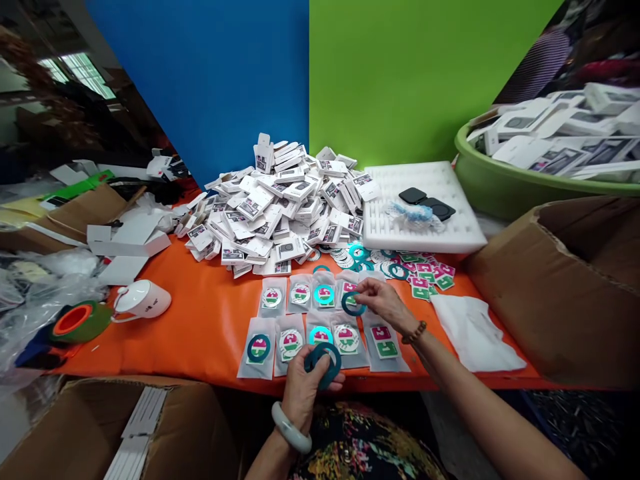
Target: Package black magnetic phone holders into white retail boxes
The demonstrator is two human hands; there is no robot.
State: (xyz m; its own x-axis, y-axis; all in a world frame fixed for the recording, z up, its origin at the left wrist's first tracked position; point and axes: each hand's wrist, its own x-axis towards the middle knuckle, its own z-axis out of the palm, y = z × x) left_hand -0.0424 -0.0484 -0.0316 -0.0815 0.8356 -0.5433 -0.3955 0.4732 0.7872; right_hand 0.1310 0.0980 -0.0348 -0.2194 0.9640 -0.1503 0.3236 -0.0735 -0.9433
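The left hand's (300, 383) grip clasps teal rings (334, 375), too overlapped to count. The right hand's (386, 305) grip pinches another teal ring (345, 307) over a frosted pouch (343, 278) on the desk (200, 327), partly hiding its printed card (349, 287); whether they touch is unclear.

- My held rings (337, 368): dark teal
- Cards (384, 341) before me: magenta and green, with white markings
- My pouches (249, 368): frosted white
- My bangle (291, 431): pale grey-white
- My beads (415, 332): brown
- My clothing (353, 443): dark, with a multicoloured floral pattern (the busiest print I see here)
- Tablecloth (205, 307): plain orange
- Boards: one blue (225, 87), one lime green (400, 87)
- Small boxes (256, 202): white, with dark printed pictures
- Tub (500, 184): muted green
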